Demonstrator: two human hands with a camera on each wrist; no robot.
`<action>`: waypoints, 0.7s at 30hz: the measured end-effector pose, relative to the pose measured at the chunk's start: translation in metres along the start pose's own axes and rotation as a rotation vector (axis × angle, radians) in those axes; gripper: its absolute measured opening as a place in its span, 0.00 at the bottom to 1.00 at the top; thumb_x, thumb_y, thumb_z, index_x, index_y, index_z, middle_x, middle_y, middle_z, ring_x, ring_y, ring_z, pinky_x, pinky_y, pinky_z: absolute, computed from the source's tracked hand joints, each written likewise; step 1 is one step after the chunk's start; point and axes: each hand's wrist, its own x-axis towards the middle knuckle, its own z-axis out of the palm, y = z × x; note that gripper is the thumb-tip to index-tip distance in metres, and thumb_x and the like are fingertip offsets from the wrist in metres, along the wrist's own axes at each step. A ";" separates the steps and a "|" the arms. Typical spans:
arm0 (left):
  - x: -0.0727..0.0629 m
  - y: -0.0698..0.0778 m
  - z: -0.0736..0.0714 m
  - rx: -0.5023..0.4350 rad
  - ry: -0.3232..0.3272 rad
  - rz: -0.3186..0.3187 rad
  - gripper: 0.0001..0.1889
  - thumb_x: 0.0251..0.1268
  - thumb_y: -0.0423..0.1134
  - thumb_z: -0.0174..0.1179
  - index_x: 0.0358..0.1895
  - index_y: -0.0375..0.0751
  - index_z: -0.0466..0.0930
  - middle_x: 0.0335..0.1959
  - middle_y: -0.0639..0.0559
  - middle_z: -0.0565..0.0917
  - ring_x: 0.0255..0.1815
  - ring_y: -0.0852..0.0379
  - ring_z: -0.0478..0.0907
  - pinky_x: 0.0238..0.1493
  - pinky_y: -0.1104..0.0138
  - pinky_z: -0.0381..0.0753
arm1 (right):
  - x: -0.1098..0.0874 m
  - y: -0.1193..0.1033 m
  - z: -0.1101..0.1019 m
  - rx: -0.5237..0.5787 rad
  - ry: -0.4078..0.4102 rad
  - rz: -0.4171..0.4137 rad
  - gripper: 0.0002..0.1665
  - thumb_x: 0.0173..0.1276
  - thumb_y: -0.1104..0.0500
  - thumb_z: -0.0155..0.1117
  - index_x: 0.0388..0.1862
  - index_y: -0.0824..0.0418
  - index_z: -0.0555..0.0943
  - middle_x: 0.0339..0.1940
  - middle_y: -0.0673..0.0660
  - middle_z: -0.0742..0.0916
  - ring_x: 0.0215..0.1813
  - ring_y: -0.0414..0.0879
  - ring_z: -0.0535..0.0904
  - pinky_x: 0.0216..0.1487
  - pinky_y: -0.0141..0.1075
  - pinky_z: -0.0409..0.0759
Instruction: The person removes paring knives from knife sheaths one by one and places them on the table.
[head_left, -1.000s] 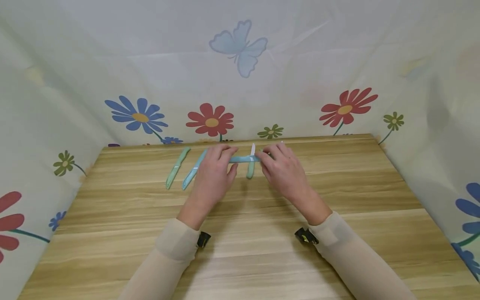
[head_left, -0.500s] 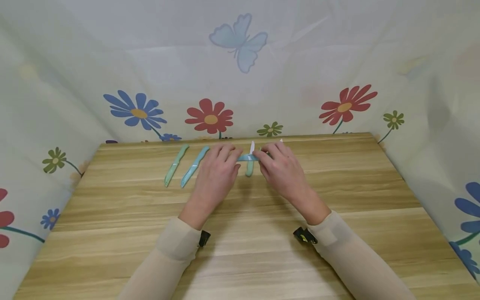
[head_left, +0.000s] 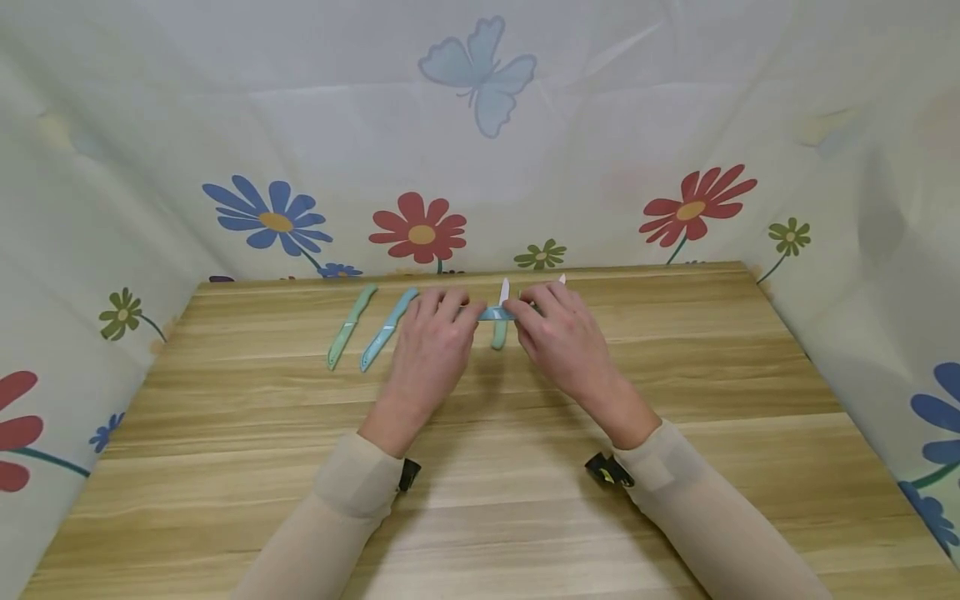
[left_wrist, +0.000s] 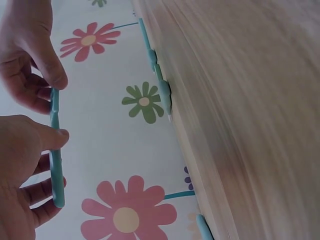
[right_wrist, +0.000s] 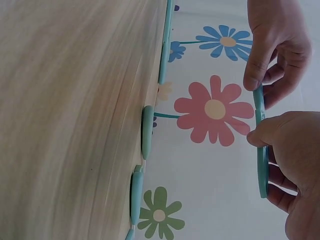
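Observation:
Both hands hold a blue paring knife [head_left: 495, 313] level above the table, its blade inside a matching blue sheath. My left hand [head_left: 435, 342] pinches the handle end, thumb on the near side and fingers behind, as the left wrist view shows on the knife [left_wrist: 57, 180]. My right hand [head_left: 564, 337] pinches the sheath [right_wrist: 263, 172] toward its other end. Beyond the held knife lies a green-handled knife [head_left: 499, 336] with its white blade bare. Another white blade tip [head_left: 562, 279] shows past the right hand, the rest of that knife hidden.
Left of the hands, a green sheathed knife [head_left: 351, 327] and a blue sheathed knife [head_left: 387, 332] lie side by side, slanted, on the wooden table [head_left: 480, 517]. A flower-printed cloth [head_left: 585, 167] rises behind the table's back edge.
The left hand's fingers have slid right along the knife, so less of it shows between the hands. The right hand stays nearly in place. The head view has tilted slightly down.

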 end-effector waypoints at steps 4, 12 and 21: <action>0.001 0.001 -0.001 0.009 -0.007 0.004 0.10 0.73 0.33 0.68 0.53 0.41 0.90 0.47 0.47 0.85 0.52 0.44 0.77 0.54 0.53 0.79 | 0.000 -0.001 -0.001 0.002 -0.002 -0.001 0.11 0.71 0.67 0.71 0.51 0.62 0.89 0.46 0.60 0.88 0.50 0.58 0.81 0.49 0.47 0.83; 0.001 0.002 -0.003 0.007 -0.020 0.007 0.10 0.73 0.32 0.68 0.53 0.41 0.90 0.47 0.47 0.85 0.51 0.44 0.77 0.52 0.54 0.79 | 0.001 -0.002 -0.001 0.005 -0.014 0.000 0.15 0.69 0.66 0.73 0.54 0.63 0.88 0.47 0.60 0.88 0.50 0.58 0.81 0.49 0.47 0.83; 0.002 0.005 -0.005 0.003 -0.054 0.005 0.11 0.74 0.32 0.68 0.55 0.41 0.89 0.49 0.46 0.85 0.51 0.44 0.77 0.53 0.53 0.78 | 0.002 -0.003 0.000 0.021 -0.040 0.003 0.14 0.72 0.64 0.72 0.55 0.61 0.88 0.47 0.58 0.87 0.50 0.57 0.81 0.49 0.46 0.83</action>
